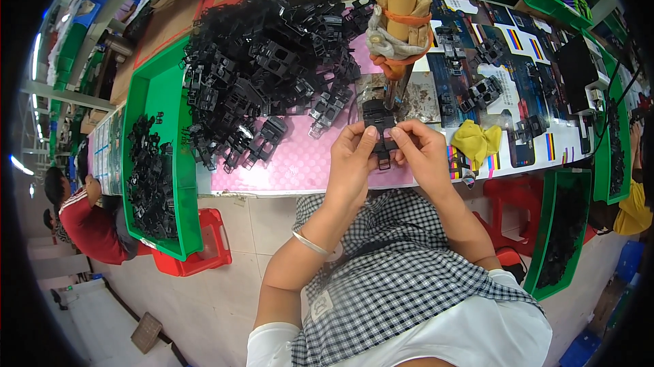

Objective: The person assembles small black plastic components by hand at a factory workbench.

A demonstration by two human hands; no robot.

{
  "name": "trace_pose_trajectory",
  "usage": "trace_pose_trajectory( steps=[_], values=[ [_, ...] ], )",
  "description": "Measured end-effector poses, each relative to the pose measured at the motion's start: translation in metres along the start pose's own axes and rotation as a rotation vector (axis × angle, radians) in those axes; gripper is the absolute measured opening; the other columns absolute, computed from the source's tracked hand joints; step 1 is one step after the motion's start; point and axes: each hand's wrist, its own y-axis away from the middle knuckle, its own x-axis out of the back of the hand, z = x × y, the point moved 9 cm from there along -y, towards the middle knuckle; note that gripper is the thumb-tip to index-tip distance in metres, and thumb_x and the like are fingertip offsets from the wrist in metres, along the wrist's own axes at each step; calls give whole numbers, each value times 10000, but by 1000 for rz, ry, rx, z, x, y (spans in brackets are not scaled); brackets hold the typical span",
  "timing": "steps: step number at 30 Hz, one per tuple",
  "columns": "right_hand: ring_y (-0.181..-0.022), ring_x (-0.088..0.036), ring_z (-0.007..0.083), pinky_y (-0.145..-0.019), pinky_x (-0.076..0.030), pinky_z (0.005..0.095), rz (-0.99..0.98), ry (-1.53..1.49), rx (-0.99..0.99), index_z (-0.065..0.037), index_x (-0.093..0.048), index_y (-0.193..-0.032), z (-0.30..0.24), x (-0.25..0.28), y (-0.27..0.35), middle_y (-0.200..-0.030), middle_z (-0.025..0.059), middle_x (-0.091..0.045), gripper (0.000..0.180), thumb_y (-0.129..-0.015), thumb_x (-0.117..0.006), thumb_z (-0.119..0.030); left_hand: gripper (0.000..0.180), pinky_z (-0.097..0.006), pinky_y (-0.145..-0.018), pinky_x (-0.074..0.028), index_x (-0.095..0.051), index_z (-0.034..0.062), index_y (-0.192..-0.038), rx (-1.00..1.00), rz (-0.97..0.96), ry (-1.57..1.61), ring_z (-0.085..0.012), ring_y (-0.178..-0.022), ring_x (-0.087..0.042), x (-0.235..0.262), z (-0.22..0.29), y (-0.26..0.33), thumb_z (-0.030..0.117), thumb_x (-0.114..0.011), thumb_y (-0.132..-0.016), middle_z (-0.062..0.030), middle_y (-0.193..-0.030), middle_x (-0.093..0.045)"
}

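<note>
Near the table's front edge, a black plastic part (379, 116) is gripped between both of my hands. My left hand (351, 157) pinches its left side, thumb on top. On the other side, my right hand (424, 154) pinches it with thumb and fingers. Just beyond my fingertips stands an upright hand tool (402, 5) with a wooden handle bound in cloth and orange bands. Its metal shaft comes down at the part's far end; whether they touch I cannot tell. Beneath the tool lies a stained metal plate (424, 98).
A large heap of black plastic parts (272, 60) covers the pink sheet (310, 163) on the left. Beside it stands a green tray (178, 183) of small black parts. Several loose parts and a yellow cloth (475, 142) lie right. Red stools (214, 237) and two people (92, 224) are farther out.
</note>
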Motion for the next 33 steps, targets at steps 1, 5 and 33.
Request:
trace_pose_trajectory(
  steps=[1,5,33],
  values=[
    [-552,-507,35,-495,-409,174,-5,1,2,4,-596,-888,0,-1,0,-700,-9,-569,117,-888,-581,-112,251,-264,-677,-528,-452,-24,-1068,-3,2,7,-123,-809,-576,1,0,0,160,-536,-920,-87,-961,-549],
    [-552,-507,34,-495,-410,175,-6,12,-1,6,-596,-892,0,-1,3,-699,-9,-569,119,-888,-582,-112,254,-263,-679,-529,-449,-23,-1075,9,-5,26,-126,-808,-577,0,0,3,158,-536,-920,-87,-966,-546],
    [-578,-474,44,-507,-375,174,-60,104,55,-1,-576,-889,4,-7,21,-704,-13,-521,108,-904,-546,-104,246,-231,-670,-454,-494,3,-1071,-121,53,9,-95,-806,-514,11,-6,29,151,-567,-889,-39,-917,-534]
  ],
)
